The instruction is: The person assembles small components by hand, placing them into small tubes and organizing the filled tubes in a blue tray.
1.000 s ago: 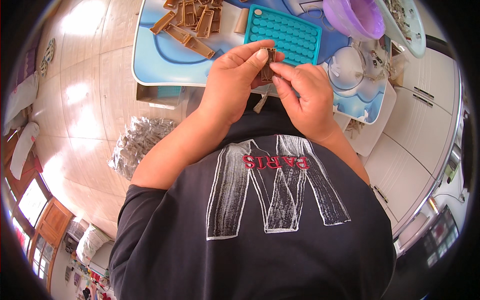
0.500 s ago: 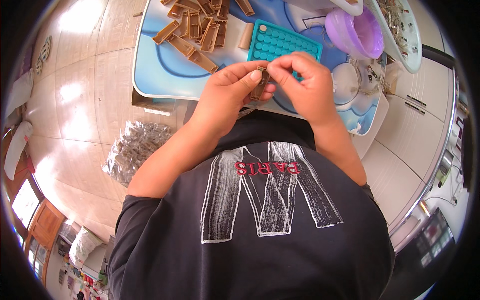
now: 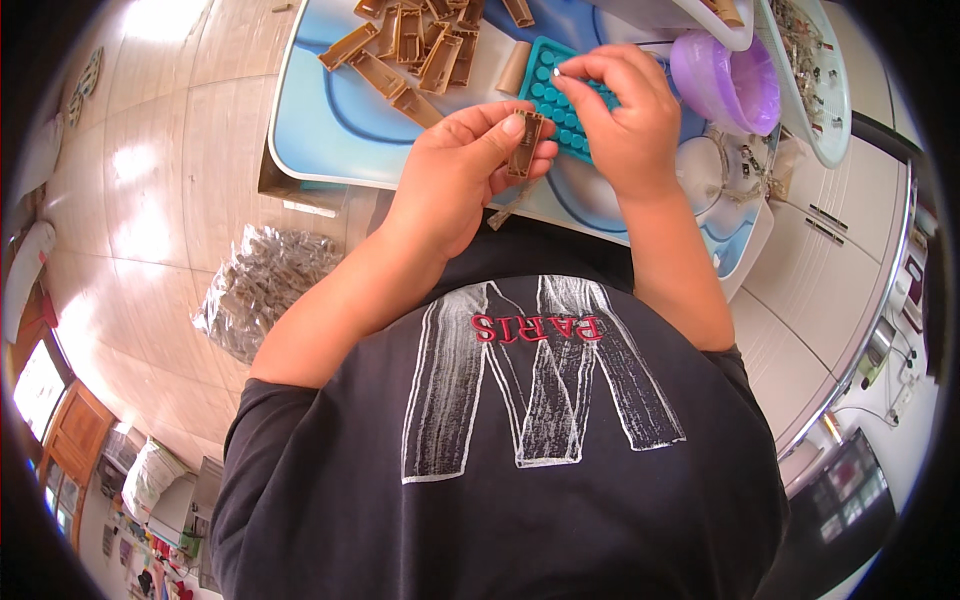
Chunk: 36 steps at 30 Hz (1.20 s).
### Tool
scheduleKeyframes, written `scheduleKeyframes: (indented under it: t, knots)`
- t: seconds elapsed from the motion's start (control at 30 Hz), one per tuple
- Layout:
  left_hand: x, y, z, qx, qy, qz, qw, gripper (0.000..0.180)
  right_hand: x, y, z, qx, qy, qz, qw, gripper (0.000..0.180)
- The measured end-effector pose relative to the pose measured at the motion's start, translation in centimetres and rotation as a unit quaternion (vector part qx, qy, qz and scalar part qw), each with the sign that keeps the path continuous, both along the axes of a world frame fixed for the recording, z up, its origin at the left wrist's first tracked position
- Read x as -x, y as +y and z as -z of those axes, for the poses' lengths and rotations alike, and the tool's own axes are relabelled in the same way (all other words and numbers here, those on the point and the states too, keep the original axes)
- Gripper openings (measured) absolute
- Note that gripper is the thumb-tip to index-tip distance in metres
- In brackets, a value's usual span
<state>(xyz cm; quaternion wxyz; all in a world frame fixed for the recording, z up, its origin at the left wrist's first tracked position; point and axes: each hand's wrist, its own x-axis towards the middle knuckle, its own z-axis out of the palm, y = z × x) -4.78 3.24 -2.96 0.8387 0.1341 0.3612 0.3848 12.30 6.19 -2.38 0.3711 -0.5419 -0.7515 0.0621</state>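
Observation:
My left hand [image 3: 465,155] is closed around a narrow brown plastic casing [image 3: 526,150], its open hollow side facing up and the thumb on its top end. Over a teal tray with rows of round knobs [image 3: 548,95], my right hand [image 3: 630,115] pinches a small whitish piece [image 3: 556,72] between thumb and forefinger. That piece is too small to name. Below the left fingers a thin pale strand [image 3: 500,215] sticks out at the table edge.
Several brown casings [image 3: 410,50] lie heaped on the blue-patterned table [image 3: 320,140]. A tan cylinder [image 3: 515,66] sits beside the tray. To the right are a purple bowl [image 3: 700,85] and a pale basket of small parts [image 3: 820,90]. A filled plastic bag [image 3: 265,290] lies on the floor.
My right hand has moved away from the casing, up and right over the teal tray, and now pinches the whitish piece. My left hand still holds the casing, slightly lower in its grip.

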Motion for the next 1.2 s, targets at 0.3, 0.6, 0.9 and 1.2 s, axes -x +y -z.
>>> scheduleKeyframes:
  t: [0.3, 0.6, 0.9, 1.2]
  knots:
    - [-0.1, -0.5, 0.7, -0.025, -0.019, -0.011, 0.999, 0.025, 1.5, -3.7, -1.1, 0.024, 0.033, -0.069, 0.997, 0.012]
    - [0.9, -1.2, -0.3, -0.014, 0.007, -0.006, 1.0, 0.025, -1.7, -5.5, -1.4, 0.058, -0.106, -0.028, 0.992, 0.017]
    - [2.1, -2.2, 0.0, -0.027, 0.018, -0.01, 0.999, 0.031, -2.1, -5.7, -1.3, 0.088, -0.114, -0.014, 0.99, 0.011]
    - [2.3, -2.4, 0.0, -0.026, 0.028, -0.005, 0.999, 0.03, -2.3, -5.7, -1.7, 0.108, -0.101, -0.01, 0.989, 0.009]
